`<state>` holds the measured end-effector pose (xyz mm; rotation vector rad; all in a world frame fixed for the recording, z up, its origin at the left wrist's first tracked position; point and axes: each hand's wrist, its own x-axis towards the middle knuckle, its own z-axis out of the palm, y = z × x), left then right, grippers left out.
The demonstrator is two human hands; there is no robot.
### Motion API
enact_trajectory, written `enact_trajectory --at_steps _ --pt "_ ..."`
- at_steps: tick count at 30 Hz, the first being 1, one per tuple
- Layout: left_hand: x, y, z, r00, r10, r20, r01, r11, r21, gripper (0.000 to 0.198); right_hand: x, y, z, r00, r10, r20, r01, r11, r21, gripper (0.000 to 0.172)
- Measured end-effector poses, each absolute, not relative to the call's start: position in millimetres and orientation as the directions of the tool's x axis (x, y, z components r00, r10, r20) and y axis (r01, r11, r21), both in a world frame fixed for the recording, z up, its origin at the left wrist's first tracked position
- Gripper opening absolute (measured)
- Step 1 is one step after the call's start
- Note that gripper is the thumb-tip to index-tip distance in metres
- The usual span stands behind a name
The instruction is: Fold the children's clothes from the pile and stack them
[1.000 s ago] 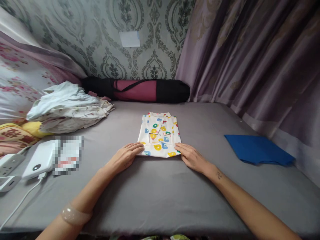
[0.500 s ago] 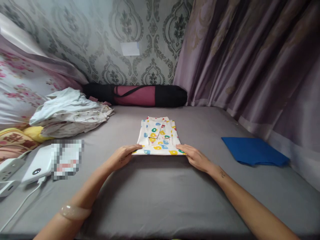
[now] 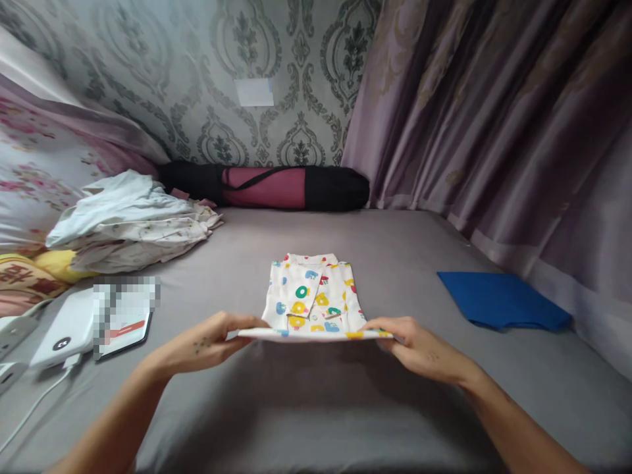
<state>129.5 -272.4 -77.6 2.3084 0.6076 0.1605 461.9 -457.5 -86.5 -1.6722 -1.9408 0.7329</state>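
Note:
A folded white shirt (image 3: pixel 301 293) with a colourful print lies collar-away in the middle of the bed (image 3: pixel 316 408). Its near edge is lifted off the sheet and stretched level between both hands. My left hand (image 3: pixel 217 339) pinches the left end of that edge, thumb below and fingers on top. At the right end, my right hand (image 3: pixel 409 345) grips in the same way. The collar and a pointed lapel show on the upper face; the underside is hidden from me.
A folded blue cloth (image 3: pixel 503 299) lies on the right. Crumpled clothes (image 3: pixel 133 220) are heaped at the left, above a white power bank (image 3: pixel 66 329) with a cable and a partly blurred phone (image 3: pixel 131 329). A long black and maroon bag (image 3: pixel 266 187) rests along the wall.
Both hands have drawn the shirt nearer to me and raised its near edge, which now shows almost edge-on. The collar end has slid toward me as well.

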Motion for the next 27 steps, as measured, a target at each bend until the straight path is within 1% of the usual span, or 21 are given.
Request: enact_trajectory --at_steps 1,3,5,7,10,12,16,18,22,25,27 --pt "133 -268 -82 0.875 0.481 -0.052 0.366 -0.587 0.723 0.033 462 -450 -88 -0.087 0.996 0.009 0.701 0.068 -0.71 0.03" --pt "143 -259 -93 0.855 0.518 -0.038 0.339 -0.503 0.795 0.037 463 -432 -95 0.041 0.998 0.047 0.633 0.01 -0.774 0.026" --pt "157 -251 -103 0.762 0.646 -0.026 0.359 -0.389 0.849 0.038 465 -410 -107 0.158 0.982 0.105 0.597 -0.01 -0.802 0.026" --pt "172 -246 -111 0.647 0.761 -0.049 0.37 -0.257 0.893 0.037 469 -388 -121 0.27 0.951 0.149 0.607 -0.048 -0.794 0.026" --pt "194 -237 -119 0.519 0.85 -0.093 0.317 -0.09 0.944 0.036 472 -357 -138 0.403 0.898 0.176 0.658 -0.15 -0.738 0.025" --pt "207 -228 -124 0.457 0.88 -0.127 0.303 -0.02 0.953 0.032 472 -339 -144 0.459 0.873 0.163 0.705 -0.246 -0.666 0.023" --pt "226 -202 -129 0.315 0.92 -0.232 0.399 0.094 0.912 0.016 470 -313 -146 0.533 0.837 0.128 0.77 -0.417 -0.483 0.023" --pt "233 -190 -129 0.26 0.931 -0.257 0.443 0.122 0.888 0.011 472 -305 -145 0.533 0.84 0.104 0.783 -0.443 -0.436 0.025" --pt "241 -176 -135 0.228 0.946 -0.228 0.487 0.092 0.869 0.006 475 -298 -143 0.527 0.847 0.065 0.787 -0.458 -0.414 0.029" --pt "244 -179 -144 0.212 0.966 -0.15 0.536 0.013 0.844 0.002 472 -297 -145 0.564 0.825 0.028 0.761 -0.506 -0.405 0.031" --pt "247 -186 -149 0.217 0.974 -0.059 0.588 -0.083 0.805 0.006 468 -298 -148 0.591 0.807 0.012 0.746 -0.54 -0.389 0.033"
